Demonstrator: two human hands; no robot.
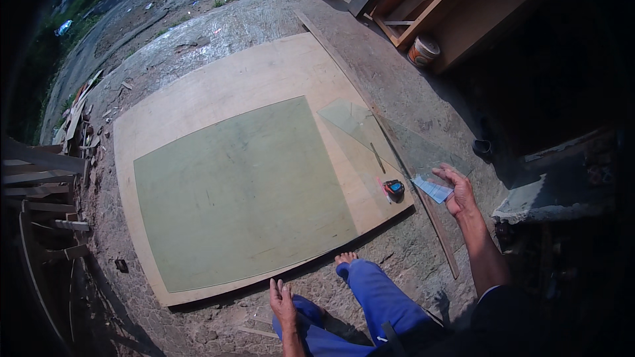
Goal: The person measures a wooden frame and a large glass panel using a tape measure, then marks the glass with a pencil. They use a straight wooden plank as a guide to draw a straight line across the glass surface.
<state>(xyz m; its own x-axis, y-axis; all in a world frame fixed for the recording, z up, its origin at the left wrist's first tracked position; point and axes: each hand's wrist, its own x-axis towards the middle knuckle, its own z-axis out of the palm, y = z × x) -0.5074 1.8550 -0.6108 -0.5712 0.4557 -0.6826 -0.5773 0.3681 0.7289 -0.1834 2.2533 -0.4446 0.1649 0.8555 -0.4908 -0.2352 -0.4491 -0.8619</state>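
Note:
A large greenish sheet of glass (238, 188) lies on a pale wooden board (205, 102) on the ground. My right hand (458, 192) is closed round the near end of a long clear glass strip (420, 145), which slants across the board's right edge. A bright bluish patch shows on the strip beside my fingers. My left hand (283, 303) holds nothing, its fingers stretched out by my knee, near the board's front edge. A black tape measure (393, 190) sits at the board's right corner. A thin dark stick-like tool (377, 157) lies farther back on it.
A long wooden strip (435, 231) runs along the board's right side. Scrap wood (46, 192) is piled at the left. A wooden cabinet-like frame (430, 0) and a paint bucket (423, 51) stand at the back right. My bare foot (345, 258) is close to the front edge.

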